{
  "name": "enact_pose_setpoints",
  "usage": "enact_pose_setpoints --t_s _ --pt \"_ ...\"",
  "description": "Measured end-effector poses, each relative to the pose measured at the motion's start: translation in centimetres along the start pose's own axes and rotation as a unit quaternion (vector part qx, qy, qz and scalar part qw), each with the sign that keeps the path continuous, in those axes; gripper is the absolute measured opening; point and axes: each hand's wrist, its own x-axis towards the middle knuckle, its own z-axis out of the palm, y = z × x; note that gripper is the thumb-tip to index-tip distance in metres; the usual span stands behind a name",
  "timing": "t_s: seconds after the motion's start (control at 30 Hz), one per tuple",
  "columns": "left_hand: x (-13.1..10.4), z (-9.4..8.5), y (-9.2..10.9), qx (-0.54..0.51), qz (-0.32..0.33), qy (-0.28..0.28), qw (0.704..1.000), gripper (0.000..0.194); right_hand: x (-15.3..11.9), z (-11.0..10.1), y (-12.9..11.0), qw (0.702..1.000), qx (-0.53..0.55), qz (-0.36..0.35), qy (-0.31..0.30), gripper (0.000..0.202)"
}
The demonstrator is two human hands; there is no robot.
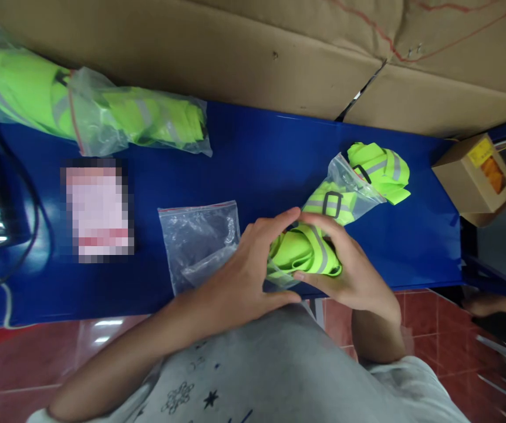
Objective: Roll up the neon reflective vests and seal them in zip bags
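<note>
Step in hand: we judged we were bagging a folded vest (306,249), working its near end inside a clear bag (345,194) at the near edge of the bench (257,147).
Left grip: our left hand (239,276) was curled narrow, thumb and fingertips closed on the near end of the bag and vest.
Right grip: our right hand (350,270) cupped the vest from the right side, fingers over the top and thumb beneath, closed on it.
Vest position: it lay between our two hands, touching both, its bagged length running away from us toward the right far corner.
Beyond the bag: a second vest (383,167) lay just past the bag's far end; we could not tell whether the two touched.
Spare bag: an empty bag (200,241) lay flat just left of our left hand, near the same edge.
Finished pack: a bagged bundle (90,108) sat at the far left of the bench.
Right end: a small box (471,173) stood off the bench's right edge.
Next move, as we judged: it called for keeping the bag taut with one hand while the other eased the fabric along without bunching.
</note>
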Motion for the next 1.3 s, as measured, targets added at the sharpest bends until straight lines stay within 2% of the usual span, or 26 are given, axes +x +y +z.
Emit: enact_pose_setpoints --t_s 0.07,0.13,0.23,0.3,0.4,0.47,0.57,0.67,0.77,0.87,0.97,1.03,1.17,1.23,1.3 --pt "0.3 -1.3 -0.2 -0.048 -0.053 -0.018 0.997 0.107 0.0 0.0 0.0 0.999 0.02 -0.026 -0.007 0.056" --pt "1.0 -2.5 -0.4 -0.046 -0.123 -0.052 0.99 0.101 0.1 0.2 0.0 0.998 0.046 -0.042 0.001 0.044" --pt "2.2 -3.6 -0.6 -0.06 -0.19 -0.183 0.963 0.06 0.3 1.0 0.2 0.997 0.06 -0.052 0.01 0.043" --pt "2.6 -3.8 -0.6 -0.1 -0.214 -0.229 0.944 0.042 0.4 1.7 0.3 0.997 0.041 -0.058 0.024 0.045" --pt "2.7 -3.4 -0.6 -0.123 -0.228 -0.22 0.94 0.041 0.5 2.2 0.6 0.996 0.03 -0.073 0.036 0.04" --pt "2.6 -3.1 -0.4 -0.13 -0.221 -0.223 0.941 0.042 0.6 2.2 0.7 0.995 0.028 -0.096 0.028 0.029" --pt "2.6 -2.7 0.0 -0.141 -0.216 -0.216 0.942 0.042 0.8 1.9 0.8 0.99 -0.037 -0.138 0.02 0.016" --pt "3.0 -2.9 0.6 -0.152 -0.203 -0.21 0.944 0.043 1.0 1.7 0.5 0.991 -0.043 -0.123 0.017 0.025" --pt "3.4 -3.3 1.0 -0.132 -0.187 -0.183 0.956 0.059 1.3 1.9 0.3 0.991 -0.006 -0.103 0.08 0.03" --pt "3.7 -3.5 1.1 -0.103 -0.193 -0.161 0.962 0.077 1.5 2.2 0.2 0.979 -0.025 -0.138 0.148 0.027" --pt "3.9 -3.3 1.3 -0.103 -0.204 -0.171 0.958 0.088 2.0 2.5 0.5 0.97 -0.029 -0.185 0.156 0.028" --pt "3.9 -3.0 1.4 -0.091 -0.209 -0.163 0.96 0.086 2.3 2.5 0.5 0.972 -0.038 -0.183 0.144 0.025" --pt "3.5 -2.3 1.5 -0.066 -0.219 -0.116 0.966 0.079 2.8 2.1 0.4 0.982 -0.055 -0.122 0.134 0.017" --pt "3.2 -2.0 1.4 -0.057 -0.214 -0.108 0.969 0.076 2.9 2.1 0.4 0.98 -0.068 -0.13 0.132 0.017" --pt "2.8 -1.7 1.3 -0.056 -0.202 -0.12 0.97 0.07 2.9 2.1 0.5 0.976 -0.077 -0.169 0.114 0.022"
